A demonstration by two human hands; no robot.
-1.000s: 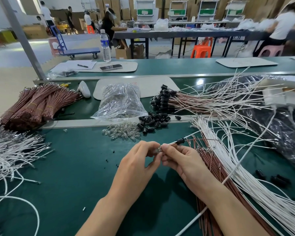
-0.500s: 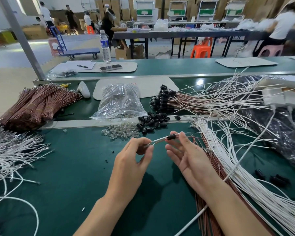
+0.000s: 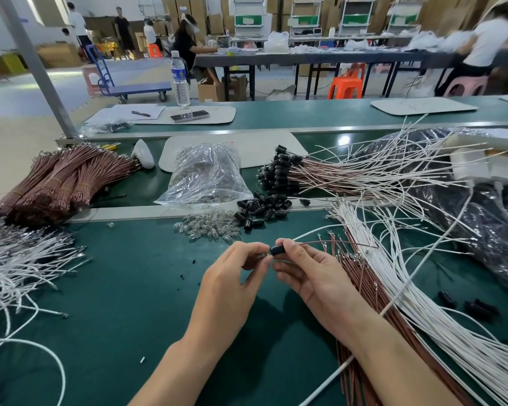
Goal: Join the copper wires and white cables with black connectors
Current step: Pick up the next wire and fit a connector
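Hands: we see the left hand (image 3: pixel 232 276) and right hand (image 3: pixel 314 276) meeting, each pinching one black connector (image 3: pixel 277 249) above the green worktop (image 3: pixel 123 288)
Wires: a copper wire (image 3: pixel 340 244) and a white cable (image 3: pixel 314 233) trail right from the connector
Around: loose connectors (image 3: pixel 261 209) and clear bulbs (image 3: pixel 208 227) just behind the hands; a plastic bag (image 3: pixel 203 174) beyond; copper bundles (image 3: pixel 59 180) far left; white cables (image 3: pixel 423 303) fanned at right
Writing: we read none; the water bottle (image 3: pixel 180 79) label is blurred
Room: a workshop with stacked cartons, seated workers at long tables
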